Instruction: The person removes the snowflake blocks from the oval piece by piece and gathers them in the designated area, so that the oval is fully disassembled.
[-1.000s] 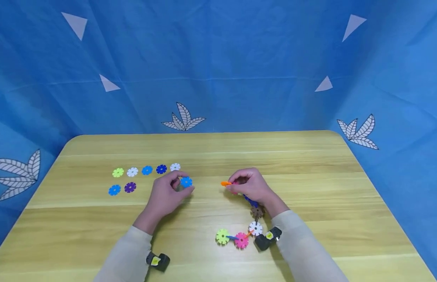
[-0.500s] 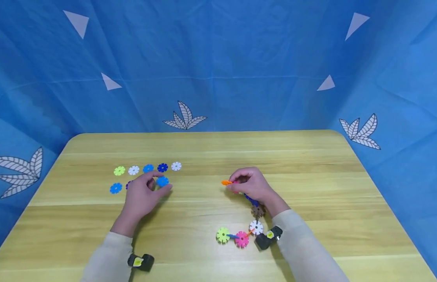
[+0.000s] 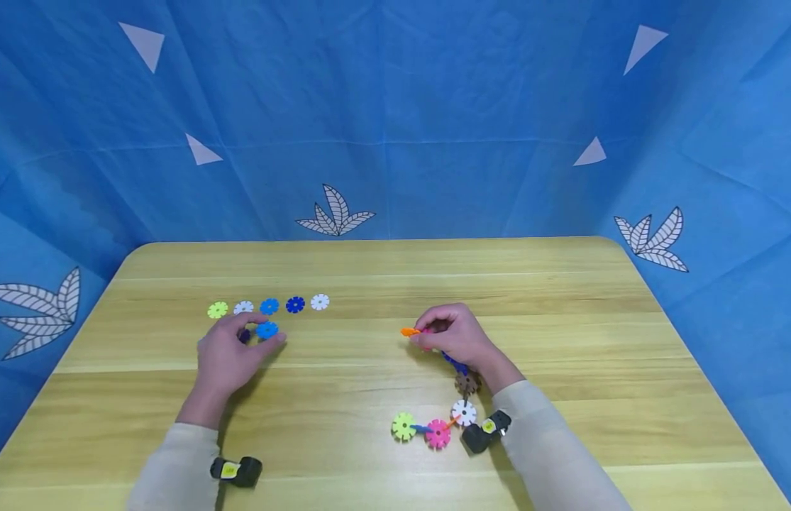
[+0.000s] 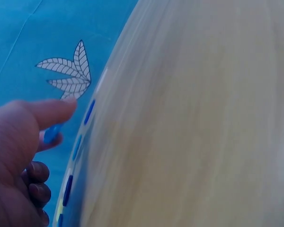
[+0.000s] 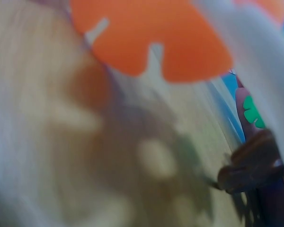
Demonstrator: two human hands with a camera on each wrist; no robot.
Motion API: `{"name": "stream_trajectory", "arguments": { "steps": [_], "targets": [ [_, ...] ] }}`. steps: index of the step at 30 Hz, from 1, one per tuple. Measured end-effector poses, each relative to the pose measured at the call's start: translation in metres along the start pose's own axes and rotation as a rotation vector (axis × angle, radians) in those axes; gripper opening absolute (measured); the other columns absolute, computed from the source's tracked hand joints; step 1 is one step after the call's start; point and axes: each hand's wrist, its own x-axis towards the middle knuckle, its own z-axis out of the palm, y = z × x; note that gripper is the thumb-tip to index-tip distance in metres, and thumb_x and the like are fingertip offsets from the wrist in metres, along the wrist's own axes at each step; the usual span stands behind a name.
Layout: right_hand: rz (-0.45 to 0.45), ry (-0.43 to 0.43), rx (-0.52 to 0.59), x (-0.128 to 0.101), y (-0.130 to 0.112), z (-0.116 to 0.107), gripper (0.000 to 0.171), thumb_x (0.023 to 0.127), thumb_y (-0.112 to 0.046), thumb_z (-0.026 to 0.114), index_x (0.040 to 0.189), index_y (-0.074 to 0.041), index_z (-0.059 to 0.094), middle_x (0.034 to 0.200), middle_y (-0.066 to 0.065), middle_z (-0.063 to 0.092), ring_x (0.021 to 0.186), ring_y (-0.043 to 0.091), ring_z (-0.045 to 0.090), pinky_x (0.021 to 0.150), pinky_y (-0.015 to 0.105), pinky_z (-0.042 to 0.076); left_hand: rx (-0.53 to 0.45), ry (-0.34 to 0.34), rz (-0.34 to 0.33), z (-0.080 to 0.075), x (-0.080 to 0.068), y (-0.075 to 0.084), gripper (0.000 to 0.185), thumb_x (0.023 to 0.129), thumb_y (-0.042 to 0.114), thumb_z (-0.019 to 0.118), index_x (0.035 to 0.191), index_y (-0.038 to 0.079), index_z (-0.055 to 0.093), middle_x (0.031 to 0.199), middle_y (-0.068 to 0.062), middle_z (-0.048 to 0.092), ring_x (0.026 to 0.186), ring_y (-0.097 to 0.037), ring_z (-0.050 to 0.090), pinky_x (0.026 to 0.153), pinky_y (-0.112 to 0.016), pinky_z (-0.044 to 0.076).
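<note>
My left hand [image 3: 232, 348] pinches a light blue snowflake disc [image 3: 267, 330] between thumb and finger, low over the table beside a purple disc [image 3: 244, 336]. The left wrist view shows the same blue disc [image 4: 51, 134] edge-on under my thumb. My right hand [image 3: 449, 333] grips the far end of a chain of joined discs, where an orange disc [image 3: 408, 331] sticks out to the left. That chain runs back through dark blue [image 3: 457, 365], brown [image 3: 466, 383], white [image 3: 463, 412], pink [image 3: 437, 433] and green [image 3: 404, 426] discs. The orange disc [image 5: 151, 38] fills the right wrist view.
A row of loose discs lies at the left back of the wooden table [image 3: 395, 284]: yellow-green [image 3: 217, 310], white [image 3: 243, 307], light blue [image 3: 269, 306], dark blue [image 3: 295, 304], white [image 3: 319, 301]. Blue cloth with leaf prints [image 3: 335, 211] surrounds the table.
My left hand has carried the light blue disc leftward from the table's middle to beside the purple disc, covering another blue disc there. The right hand and chain have stayed put.
</note>
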Motion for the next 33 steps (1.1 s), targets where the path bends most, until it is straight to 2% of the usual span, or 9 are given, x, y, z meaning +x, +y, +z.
{"name": "stream_trajectory", "arguments": {
  "steps": [4,11,15,21,28,33],
  "targets": [
    [0.004,0.006,-0.011,0.000,-0.001,0.000,0.008,0.076,0.007,0.071,0.083,0.005,0.068,0.068,0.021,0.061,0.055,0.032,0.055,0.048,0.025,0.043,0.024,-0.014,-0.014,-0.001,0.001,-0.003,0.043,0.078,0.045,0.074,0.105,0.012,0.067,0.099,-0.012,0.062,0.087,-0.029,0.056,0.076,-0.050,0.031],
    [-0.011,0.009,-0.024,0.000,-0.001,0.000,0.008,0.076,0.008,0.070,0.083,0.008,0.067,0.068,0.020,0.062,0.054,0.024,0.056,0.048,0.027,0.045,0.061,-0.045,-0.029,0.000,0.004,-0.010,0.045,0.077,0.046,0.074,0.108,0.014,0.067,0.099,-0.013,0.063,0.091,-0.031,0.054,0.073,-0.049,0.029],
    [-0.016,0.008,-0.020,0.000,-0.002,0.001,0.008,0.076,0.009,0.070,0.084,0.008,0.067,0.069,0.022,0.061,0.055,0.027,0.057,0.048,0.029,0.046,0.087,-0.047,-0.015,0.000,0.006,-0.011,0.047,0.078,0.046,0.074,0.111,0.014,0.067,0.100,-0.014,0.062,0.094,-0.035,0.052,0.071,-0.050,0.028],
    [0.041,0.006,-0.009,-0.001,-0.002,0.002,0.008,0.077,0.006,0.071,0.084,0.006,0.068,0.074,0.021,0.063,0.060,0.027,0.060,0.055,0.038,0.051,0.109,-0.072,-0.016,-0.001,0.007,-0.012,0.050,0.078,0.047,0.072,0.116,0.014,0.066,0.110,-0.016,0.060,0.103,-0.041,0.050,0.073,-0.052,0.028],
    [0.061,0.004,-0.017,-0.002,-0.006,0.003,0.007,0.078,0.005,0.071,0.084,0.005,0.069,0.074,0.020,0.063,0.063,0.041,0.058,0.056,0.042,0.051,0.109,-0.069,-0.031,-0.004,0.005,-0.013,0.045,0.080,0.046,0.071,0.113,0.015,0.067,0.112,-0.014,0.062,0.102,-0.038,0.051,0.073,-0.051,0.027],
    [0.055,0.005,-0.001,-0.001,-0.001,0.001,0.009,0.077,0.006,0.071,0.085,0.005,0.069,0.074,0.021,0.063,0.061,0.036,0.059,0.056,0.041,0.051,0.112,-0.063,-0.028,-0.005,0.004,-0.010,0.040,0.082,0.042,0.071,0.111,0.015,0.068,0.110,-0.015,0.062,0.099,-0.037,0.052,0.072,-0.049,0.027]
  ]
}}
